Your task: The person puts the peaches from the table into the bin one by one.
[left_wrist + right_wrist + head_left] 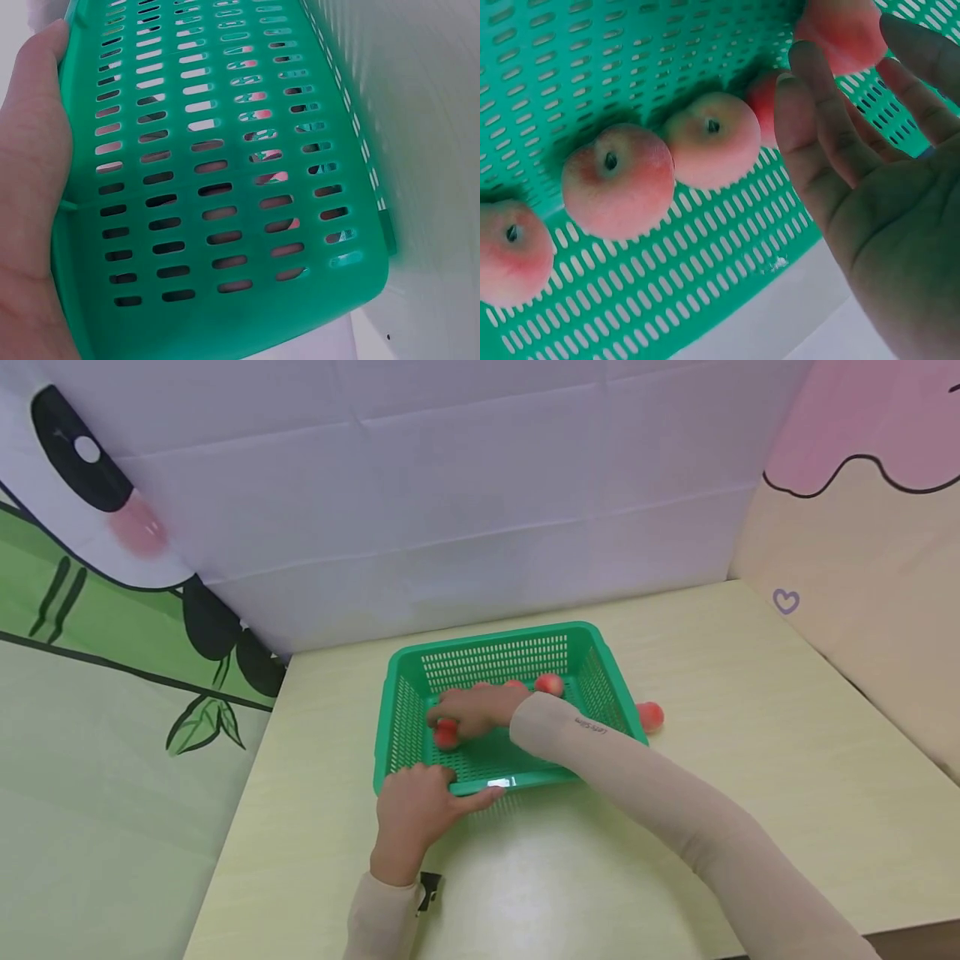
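Note:
A green plastic basket (517, 635) with slotted walls stands on the table. My left hand (416, 806) grips its near-left rim, thumb stretched along the edge; in the left wrist view the hand lies along the basket's rim. Inside the basket is my right hand (476, 708), palm down, fingers loosely spread. A red peach (446, 737) is right at its thumb and fingertips; the right wrist view shows this peach (841, 34) just beyond the fingertips. Several more peaches line the far wall, among them a pale red one (619, 180) and one at the right end (550, 684).
One peach (650, 717) lies on the table (750, 727) just outside the basket's right wall. A printed cloth backdrop (480, 510) rises behind the table, and another panel (870, 577) borders its right side.

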The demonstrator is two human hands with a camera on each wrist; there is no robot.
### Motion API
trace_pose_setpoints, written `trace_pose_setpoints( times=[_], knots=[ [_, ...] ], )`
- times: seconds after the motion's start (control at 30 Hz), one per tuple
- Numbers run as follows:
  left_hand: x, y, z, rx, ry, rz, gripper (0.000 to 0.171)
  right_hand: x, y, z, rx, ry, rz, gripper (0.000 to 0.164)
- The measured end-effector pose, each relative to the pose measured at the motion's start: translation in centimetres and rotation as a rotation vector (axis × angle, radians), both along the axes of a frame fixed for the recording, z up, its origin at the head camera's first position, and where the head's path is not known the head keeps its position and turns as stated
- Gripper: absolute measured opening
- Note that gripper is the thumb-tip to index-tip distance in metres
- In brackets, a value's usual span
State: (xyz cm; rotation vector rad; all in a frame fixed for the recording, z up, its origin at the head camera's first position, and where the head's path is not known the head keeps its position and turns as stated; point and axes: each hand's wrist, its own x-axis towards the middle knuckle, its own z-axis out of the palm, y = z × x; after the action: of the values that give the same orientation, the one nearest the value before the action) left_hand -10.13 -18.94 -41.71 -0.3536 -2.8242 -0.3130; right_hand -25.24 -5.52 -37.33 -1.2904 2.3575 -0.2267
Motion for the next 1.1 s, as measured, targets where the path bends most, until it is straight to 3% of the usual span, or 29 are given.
trace_pose_setpoints(
  times=[0.3, 0.5, 0.6, 0.8, 1.1],
  knots=[
    [0.4, -0.6, -0.3, 0.008, -0.006, -0.009, 0.085, 1.4, 2.0, 1.1, -0.101, 0.033, 0.014, 0.04],
    [0.7, -1.1, -0.6, -0.013, 0.039, -0.025, 0.084, 3.7, 4.5, 3.1, -0.267, 0.026, -0.027, 0.037],
    [0.9, -1.3, -0.6, -0.026, 0.041, -0.027, 0.084, 5.1, 6.0, 4.4, -0.365, 0.064, -0.073, 0.035],
    [1.0, -1.6, -0.3, -0.035, -0.004, -0.028, 0.083, 7.9, 9.1, 6.7, -0.538, 0.196, -0.179, 0.028],
    [1.5, -1.9, 0.0, -0.048, -0.038, -0.025, 0.08, 12.0, 14.6, 9.8, -0.737, 0.464, -0.338, 0.034]
  ],
)
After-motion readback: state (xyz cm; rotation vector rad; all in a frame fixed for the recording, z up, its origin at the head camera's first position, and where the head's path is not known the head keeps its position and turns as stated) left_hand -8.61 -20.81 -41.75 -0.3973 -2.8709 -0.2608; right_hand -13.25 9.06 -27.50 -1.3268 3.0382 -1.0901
